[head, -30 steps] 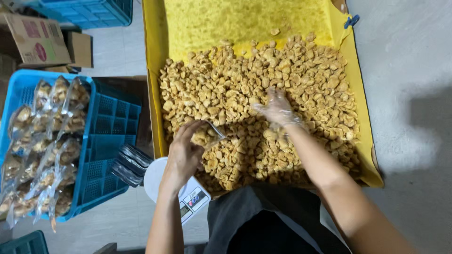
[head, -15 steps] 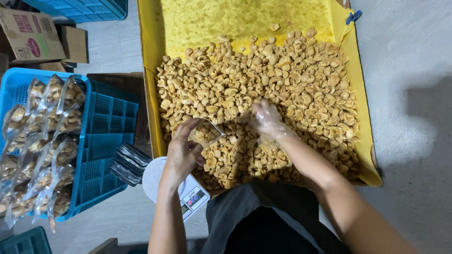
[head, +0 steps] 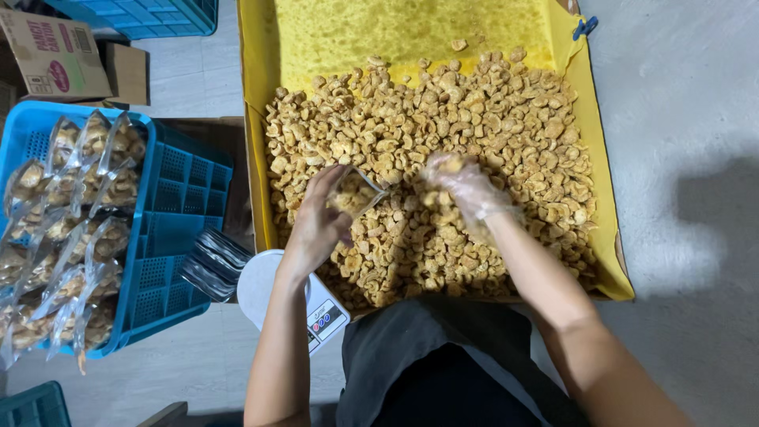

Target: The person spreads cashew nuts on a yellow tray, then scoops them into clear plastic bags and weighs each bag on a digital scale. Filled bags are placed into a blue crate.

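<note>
Two hands work over one yellow tray [head: 257,95] heaped with fried snacks [head: 474,126]. The left hand [head: 316,221] has its grip closed around one clear bag [head: 356,192], mouth tilted up-right toward the gloved right hand [head: 462,186], whose grip cups snacks just beside it. One blue crate [head: 178,213] holds many filled bags [head: 71,213]; one scale [head: 320,316] sits near the left arm

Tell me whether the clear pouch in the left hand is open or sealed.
Open. The left hand holds the clear pouch with its mouth spread towards the gloved right hand, and some snack pieces are already visible inside.
</note>
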